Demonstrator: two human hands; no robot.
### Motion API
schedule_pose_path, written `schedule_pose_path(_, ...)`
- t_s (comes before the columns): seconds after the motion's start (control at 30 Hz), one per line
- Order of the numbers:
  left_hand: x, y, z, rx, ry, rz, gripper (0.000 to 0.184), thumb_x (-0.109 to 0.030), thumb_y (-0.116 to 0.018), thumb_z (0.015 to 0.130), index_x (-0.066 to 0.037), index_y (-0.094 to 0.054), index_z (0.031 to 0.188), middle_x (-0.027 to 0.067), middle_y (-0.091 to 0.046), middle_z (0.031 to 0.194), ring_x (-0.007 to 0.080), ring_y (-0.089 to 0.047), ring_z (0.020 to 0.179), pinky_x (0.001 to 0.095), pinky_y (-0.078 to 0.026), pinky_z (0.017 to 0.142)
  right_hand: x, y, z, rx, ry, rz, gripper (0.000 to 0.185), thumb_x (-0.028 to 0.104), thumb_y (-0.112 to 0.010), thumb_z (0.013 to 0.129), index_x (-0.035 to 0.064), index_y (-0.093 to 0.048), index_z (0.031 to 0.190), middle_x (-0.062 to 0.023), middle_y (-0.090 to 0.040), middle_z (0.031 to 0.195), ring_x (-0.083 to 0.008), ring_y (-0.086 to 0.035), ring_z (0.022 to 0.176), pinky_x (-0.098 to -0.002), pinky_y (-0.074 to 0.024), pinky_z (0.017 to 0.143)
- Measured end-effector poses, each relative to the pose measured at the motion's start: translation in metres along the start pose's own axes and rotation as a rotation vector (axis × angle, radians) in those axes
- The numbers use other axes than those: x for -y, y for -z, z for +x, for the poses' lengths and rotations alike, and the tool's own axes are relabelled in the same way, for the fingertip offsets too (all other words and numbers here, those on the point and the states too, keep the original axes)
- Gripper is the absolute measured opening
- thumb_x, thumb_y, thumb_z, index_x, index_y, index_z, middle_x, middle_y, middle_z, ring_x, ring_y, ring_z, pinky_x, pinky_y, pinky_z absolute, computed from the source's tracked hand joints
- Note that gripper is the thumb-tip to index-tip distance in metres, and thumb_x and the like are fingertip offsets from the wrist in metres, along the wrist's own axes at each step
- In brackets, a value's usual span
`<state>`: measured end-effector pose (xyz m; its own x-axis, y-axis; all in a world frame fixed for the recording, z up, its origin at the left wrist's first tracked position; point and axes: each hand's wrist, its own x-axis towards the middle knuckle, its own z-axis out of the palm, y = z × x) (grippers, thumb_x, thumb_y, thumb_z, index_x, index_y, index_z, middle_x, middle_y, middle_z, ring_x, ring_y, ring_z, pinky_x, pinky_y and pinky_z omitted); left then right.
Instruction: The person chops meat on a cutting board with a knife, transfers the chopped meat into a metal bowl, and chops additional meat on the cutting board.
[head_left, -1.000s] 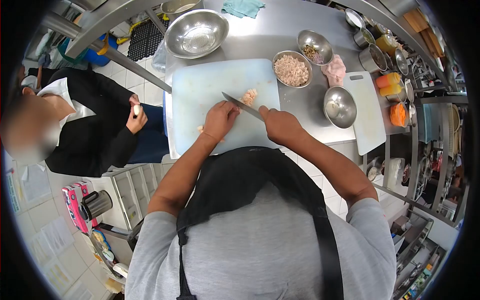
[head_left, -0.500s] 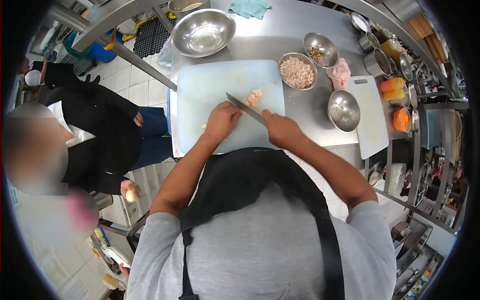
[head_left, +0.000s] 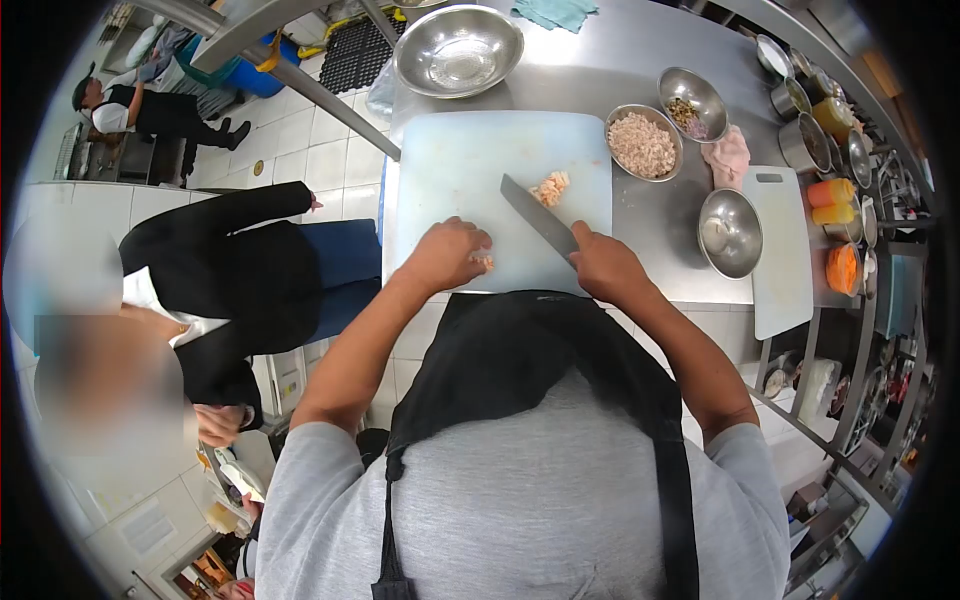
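My right hand [head_left: 607, 262] grips a kitchen knife [head_left: 540, 220], its blade angled up and left, flat over the cutting board [head_left: 440, 150]. Just past the blade sits a small heap of chopped pinkish-orange food pieces [head_left: 550, 188], perhaps shrimp. At the board's near edge my left hand [head_left: 448, 254] has its fingers curled around a few similar pieces [head_left: 484, 263]. A steel bowl beside the board holds many chopped pale pink pieces [head_left: 640, 145].
Behind the board is a large steel bowl [head_left: 458, 55]. To the right are a bowl of mixed bits [head_left: 692, 105], a pink cloth [head_left: 727, 158], another steel bowl [head_left: 730, 235] and a second board [head_left: 783, 250]. A person in a black jacket [head_left: 230, 260] stands at left.
The knife has moved away from my left hand. My left hand has shifted toward the board's near edge and onto pieces there. The camera view has shifted, and the person at left has moved.
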<state>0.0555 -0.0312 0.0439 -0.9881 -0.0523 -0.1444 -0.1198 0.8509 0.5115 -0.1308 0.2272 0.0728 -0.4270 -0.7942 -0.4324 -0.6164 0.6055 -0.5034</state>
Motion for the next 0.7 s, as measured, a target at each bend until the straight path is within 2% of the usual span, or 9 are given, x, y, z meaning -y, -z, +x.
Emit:
schedule_pose_path(0.03, -0.002, -0.006, 0.004, 0.020, -0.047, 0.097, 0.021, -0.020, -0.081, 0.086, -0.008, -0.077, 0.103, 0.0116, -0.076, 0.095, 0.0357, -0.072, 0.094, 0.0469, -0.058, 0.088, 0.001, 0.002, 0.000, 0.013, -0.019, 0.005, 0.031, 0.018, -0.063, 0.105, 0.0002, -0.049, 0.125, -0.0310, -0.074, 0.105, -0.0511, -0.071, 0.102, -0.0613, -0.0528, 0.090)
schedule_pose_path(0.13, -0.015, -0.007, 0.018, -0.022, 0.067, 0.009, 0.016, -0.018, -0.076, 0.089, -0.008, -0.076, 0.101, 0.0110, -0.076, 0.095, 0.0362, -0.072, 0.093, 0.0477, -0.058, 0.086, 0.003, 0.008, 0.001, 0.032, -0.062, 0.012, 0.032, 0.019, -0.064, 0.105, -0.0001, -0.049, 0.126, -0.0317, -0.073, 0.104, -0.0514, -0.071, 0.102, -0.0614, -0.0528, 0.090)
schedule_pose_path(0.23, -0.011, -0.022, 0.041, -0.228, 0.181, -0.035, 0.016, -0.016, -0.076, 0.089, -0.007, -0.075, 0.102, 0.0113, -0.076, 0.095, 0.0357, -0.072, 0.094, 0.0482, -0.058, 0.087, 0.001, 0.007, 0.002, 0.029, -0.058, 0.007, 0.032, 0.018, -0.064, 0.104, -0.0005, -0.049, 0.125, -0.0310, -0.074, 0.105, -0.0507, -0.071, 0.103, -0.0611, -0.0530, 0.091)
schedule_pose_path(0.43, -0.031, -0.025, 0.046, -0.342, 0.109, -0.276, 0.014, -0.009, -0.076, 0.090, -0.008, -0.075, 0.103, 0.0124, -0.074, 0.093, 0.0378, -0.072, 0.098, 0.0494, -0.058, 0.084, -0.003, 0.001, 0.000, 0.000, -0.012, 0.012, 0.029, 0.017, -0.063, 0.104, -0.0009, -0.050, 0.123, -0.0292, -0.074, 0.105, -0.0503, -0.071, 0.104, -0.0605, -0.0534, 0.092)
schedule_pose_path(0.53, -0.028, -0.032, 0.051, -0.334, 0.015, -0.240, 0.011, -0.008, -0.075, 0.092, -0.008, -0.076, 0.103, 0.0125, -0.073, 0.095, 0.0371, -0.072, 0.096, 0.0479, -0.059, 0.084, -0.004, 0.002, 0.000, -0.008, -0.002, 0.031, 0.029, 0.017, -0.064, 0.104, -0.0010, -0.049, 0.122, -0.0308, -0.073, 0.104, -0.0518, -0.070, 0.102, -0.0614, -0.0524, 0.090)
schedule_pose_path(0.7, -0.023, -0.039, 0.059, -0.313, 0.088, -0.227, 0.008, -0.011, -0.077, 0.094, -0.008, -0.079, 0.101, 0.0117, -0.073, 0.096, 0.0346, -0.073, 0.090, 0.0454, -0.060, 0.082, 0.007, 0.011, -0.012, -0.048, -0.003, -0.043, 0.026, 0.015, -0.063, 0.104, -0.0007, -0.049, 0.121, -0.0298, -0.074, 0.103, -0.0513, -0.072, 0.097, -0.0605, -0.0543, 0.086)
